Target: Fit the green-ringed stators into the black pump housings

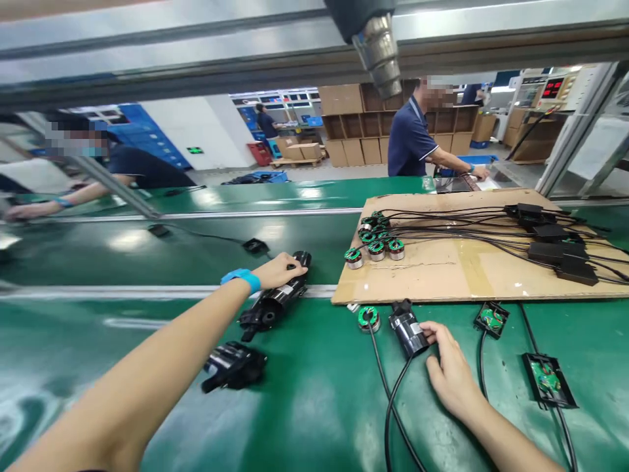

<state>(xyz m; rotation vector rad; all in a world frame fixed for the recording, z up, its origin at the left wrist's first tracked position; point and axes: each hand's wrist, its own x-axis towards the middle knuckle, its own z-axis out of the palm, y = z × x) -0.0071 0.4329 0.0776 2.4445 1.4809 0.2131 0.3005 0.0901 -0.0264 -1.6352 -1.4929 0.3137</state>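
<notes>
left of the cardboard sheet (432, 275), in the head view, the person's left hand (278, 272) reaches over a long black casing (278, 300) that lies tilted across a metal rail; its grip is closed on the upper part, the fingers bent over it. a blue wristband (240, 280) circles that wrist. nearer the person and also left of the sheet, a spare casing (234, 366) lies on the green table (314, 413).

just below the sheet's near edge, by its left corner, is a short black casing (409, 331) with a pale label. the right hand (449, 367) touches its side with the fingertips; this grip is loose and open, the thumb standing apart. a black cable (390, 419) runs from the casing's lower end toward the person. beside it, under the same corner, sits a round coil (368, 318) with a green top and its own cable. farther right below the sheet lie a small open box (491, 320) and a larger open box (548, 380), both showing green boards.

on the sheet, coils (376, 250) cluster at the left and closed black boxes (557, 251) at the right, with cables between. beyond the sheet a co-worker (410, 141) in dark blue works. above it hangs a metal nozzle (381, 56).
</notes>
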